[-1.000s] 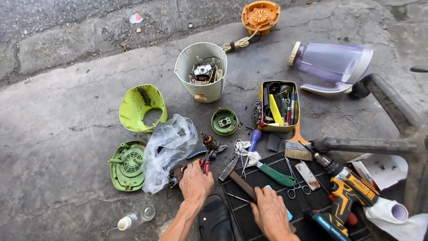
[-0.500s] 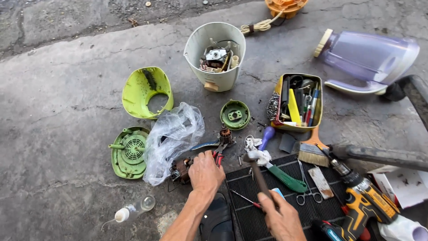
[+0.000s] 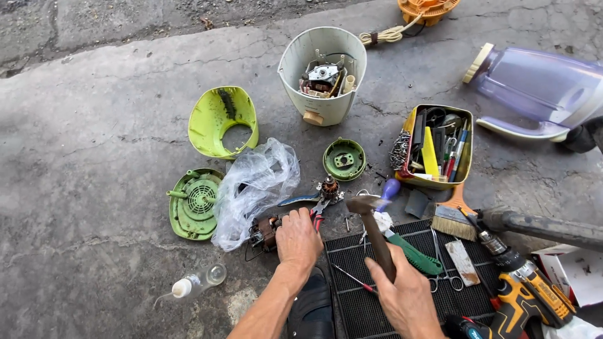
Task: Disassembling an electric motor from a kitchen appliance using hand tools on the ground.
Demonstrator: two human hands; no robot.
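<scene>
My right hand [image 3: 405, 295] grips the wooden handle of a hammer [image 3: 372, 220], whose metal head is raised over the ground. My left hand [image 3: 299, 238] presses down on a small electric motor [image 3: 262, 232] with copper windings, lying on the concrete. Pliers with red handles [image 3: 320, 207] and a small rotor [image 3: 328, 186] lie just beyond my left hand. A crumpled clear plastic bag [image 3: 254, 185] sits left of the motor.
Green plastic housing parts [image 3: 221, 122] [image 3: 193, 202] [image 3: 344, 159], a cream appliance shell [image 3: 322, 75], a yellow box of tools [image 3: 434, 147], a brush [image 3: 453, 216], a black grille [image 3: 377, 295], a yellow cordless drill [image 3: 524, 295], a green-handled screwdriver [image 3: 411, 251], a small bottle [image 3: 195, 282], a purple jug [image 3: 534, 88].
My right hand has picked up the hammer from the grille and raised it. My left hand has stayed on the motor. The camera has tilted closer.
</scene>
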